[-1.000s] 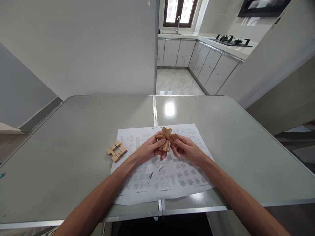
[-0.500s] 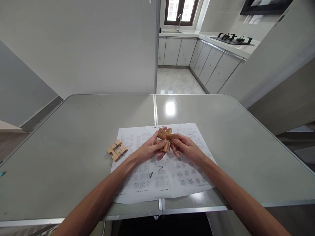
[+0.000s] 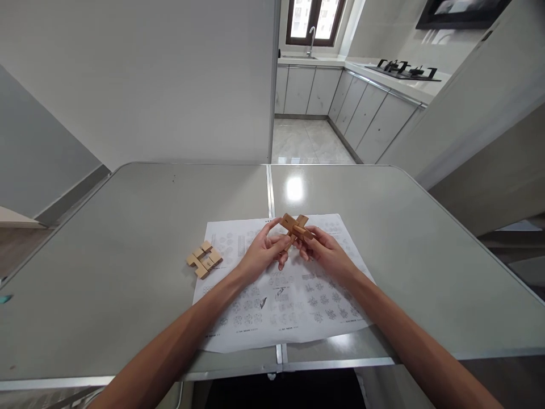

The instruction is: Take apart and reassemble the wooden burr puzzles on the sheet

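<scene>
Between both hands, above the printed sheet [image 3: 238, 338], is a small cluster of crossed wooden puzzle pieces [image 3: 294, 225]. My left hand [image 3: 268, 250] is closed on its lower left side, with the thumb pressed against it and the index finger stretched along the far edge. From the right, my right hand [image 3: 321, 250] pinches the cluster. The fingers hide part of where the pieces join. Several notched wooden blocks [image 3: 204, 259] lie together on the left edge of the sheet, partly on the table.
The grey folding table [image 3: 128, 250] has a metal seam [image 3: 269, 190] down its middle and a metal front edge. Rows of small diagrams cover the sheet. Beyond the table are a white wall [image 3: 170, 85] and a kitchen with a stove [image 3: 402, 69] and a tap [image 3: 312, 40].
The wooden cluster has turned and shifted slightly right and up in my hands. The piece by my right fingers now lies across the others. My left index finger has straightened.
</scene>
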Motion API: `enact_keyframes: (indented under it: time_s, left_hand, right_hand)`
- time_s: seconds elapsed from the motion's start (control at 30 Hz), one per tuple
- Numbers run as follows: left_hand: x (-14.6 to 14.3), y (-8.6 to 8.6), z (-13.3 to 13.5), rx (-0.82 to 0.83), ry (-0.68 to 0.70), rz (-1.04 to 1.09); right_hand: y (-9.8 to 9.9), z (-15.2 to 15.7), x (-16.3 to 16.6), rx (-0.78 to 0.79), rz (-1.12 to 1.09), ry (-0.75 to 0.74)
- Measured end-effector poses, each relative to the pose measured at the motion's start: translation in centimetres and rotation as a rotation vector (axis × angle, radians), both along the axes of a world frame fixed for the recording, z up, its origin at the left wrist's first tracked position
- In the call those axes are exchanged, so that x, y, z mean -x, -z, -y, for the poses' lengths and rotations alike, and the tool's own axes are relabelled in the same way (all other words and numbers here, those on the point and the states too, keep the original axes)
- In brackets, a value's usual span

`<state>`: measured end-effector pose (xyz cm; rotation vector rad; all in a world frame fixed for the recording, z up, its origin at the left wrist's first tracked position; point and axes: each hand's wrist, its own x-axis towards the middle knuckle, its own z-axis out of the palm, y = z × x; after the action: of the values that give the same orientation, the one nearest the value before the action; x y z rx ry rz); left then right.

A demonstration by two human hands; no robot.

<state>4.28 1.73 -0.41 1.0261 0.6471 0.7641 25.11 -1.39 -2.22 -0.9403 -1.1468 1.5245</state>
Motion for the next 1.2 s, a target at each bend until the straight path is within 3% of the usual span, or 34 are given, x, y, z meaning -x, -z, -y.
enact_keyframes:
  time_s: [0.3, 0.57, 0.9, 1.2]
  left_hand:
    - [-0.1, 0.6, -0.2, 0.183, -0.123, 0.071]
    - [-0.5, 0.4, 0.4, 0.125, -0.203, 0.047]
    - [-0.2, 0.7, -0.1, 0.097, -0.185, 0.062]
    - [-0.2, 0.8, -0.3, 0.106, -0.144, 0.048]
  right_hand:
    - [-0.7, 0.2, 0.0, -0.094, 0.167, 0.023]
    - [-1.3, 0.2, -0.2, -0.143, 0.272, 0.015]
    - [-0.6, -0.1, -1.2, -0.158, 0.291, -0.061]
    - [-1.2, 0.2, -1.3, -0.183, 0.300, -0.143]
